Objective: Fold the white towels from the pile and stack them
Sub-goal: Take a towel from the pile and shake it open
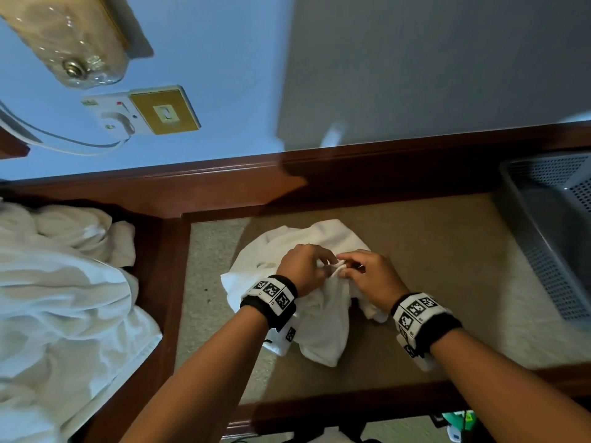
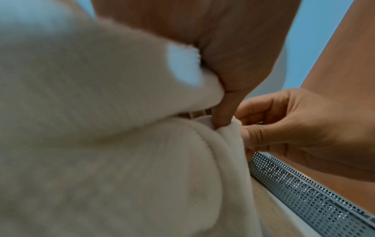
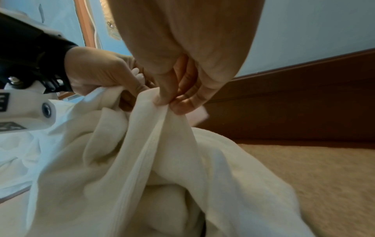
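Observation:
A crumpled white towel lies on the beige carpeted surface in the middle of the head view. My left hand and right hand meet above it, both pinching the same raised edge of the cloth. In the right wrist view my right hand pinches the towel hem between thumb and fingers, with the left hand gripping it just beside. The left wrist view shows the left hand and right hand on the towel edge. A pile of white towels lies at the left.
A grey perforated basket stands at the right edge of the carpeted surface. A dark wooden rail frames the surface at the back and left. On the blue wall are a socket with a white cable and a lamp.

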`<move>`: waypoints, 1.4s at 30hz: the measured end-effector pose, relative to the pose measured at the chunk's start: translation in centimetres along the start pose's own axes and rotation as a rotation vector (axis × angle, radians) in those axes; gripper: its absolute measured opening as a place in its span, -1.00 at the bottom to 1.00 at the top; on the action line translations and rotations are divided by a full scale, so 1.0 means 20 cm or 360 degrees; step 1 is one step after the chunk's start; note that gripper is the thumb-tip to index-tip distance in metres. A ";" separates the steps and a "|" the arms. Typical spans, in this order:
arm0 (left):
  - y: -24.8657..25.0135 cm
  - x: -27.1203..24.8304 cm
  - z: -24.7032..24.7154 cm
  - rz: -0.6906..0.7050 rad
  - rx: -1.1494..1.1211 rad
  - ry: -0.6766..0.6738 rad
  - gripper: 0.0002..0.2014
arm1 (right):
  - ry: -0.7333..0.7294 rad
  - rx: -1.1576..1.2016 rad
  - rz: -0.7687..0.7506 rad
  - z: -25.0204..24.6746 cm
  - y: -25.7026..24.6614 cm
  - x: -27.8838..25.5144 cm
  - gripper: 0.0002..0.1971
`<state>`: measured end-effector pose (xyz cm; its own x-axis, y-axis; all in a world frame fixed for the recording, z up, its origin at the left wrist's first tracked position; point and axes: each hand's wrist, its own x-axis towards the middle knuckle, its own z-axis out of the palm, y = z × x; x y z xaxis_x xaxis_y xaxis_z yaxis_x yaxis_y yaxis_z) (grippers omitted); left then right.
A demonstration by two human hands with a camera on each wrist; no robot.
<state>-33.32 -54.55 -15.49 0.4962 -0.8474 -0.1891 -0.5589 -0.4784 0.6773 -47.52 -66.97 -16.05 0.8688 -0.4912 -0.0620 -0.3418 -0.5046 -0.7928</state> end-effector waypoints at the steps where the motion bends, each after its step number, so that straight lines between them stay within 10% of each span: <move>1: -0.01 -0.02 -0.01 0.0021 -0.0044 -0.0004 -0.87 | -0.0020 -0.0009 -0.0012 0.00 -0.02 -0.01 -0.76; 7: -0.14 -0.17 -0.21 0.0044 -0.0519 0.0490 -0.54 | 0.0137 -0.0054 0.0077 -0.01 -0.09 -0.07 -0.98; 11: -0.34 -0.28 -0.37 -0.0119 -0.0870 0.0708 -0.71 | 0.0233 -0.0152 0.0225 0.00 -0.11 -0.09 -0.94; 21: -0.65 -0.47 -0.76 -0.0378 -0.0270 0.0757 -0.86 | 0.0214 -0.0489 0.0687 -0.15 -0.19 0.00 -0.85; 26: -0.67 -0.46 -1.07 -0.0591 0.0079 0.0944 -0.68 | 0.0601 -0.0363 0.0685 -0.39 -0.29 0.04 -0.83; 36: -0.27 -0.59 -1.56 -0.0612 -0.1108 0.1375 -0.84 | 0.1266 0.0720 0.0518 -0.86 -0.70 -0.10 -0.94; 42: -0.13 -0.78 -1.75 -0.0606 -0.0689 0.1931 -0.65 | 0.1656 0.0530 0.0382 -1.20 -0.86 -0.35 -0.77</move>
<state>-16.31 -32.08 10.51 0.9698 0.1668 0.1777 -0.1137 -0.3354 0.9352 -56.37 -71.85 12.52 0.0169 -0.9838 0.1787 -0.2118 -0.1782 -0.9609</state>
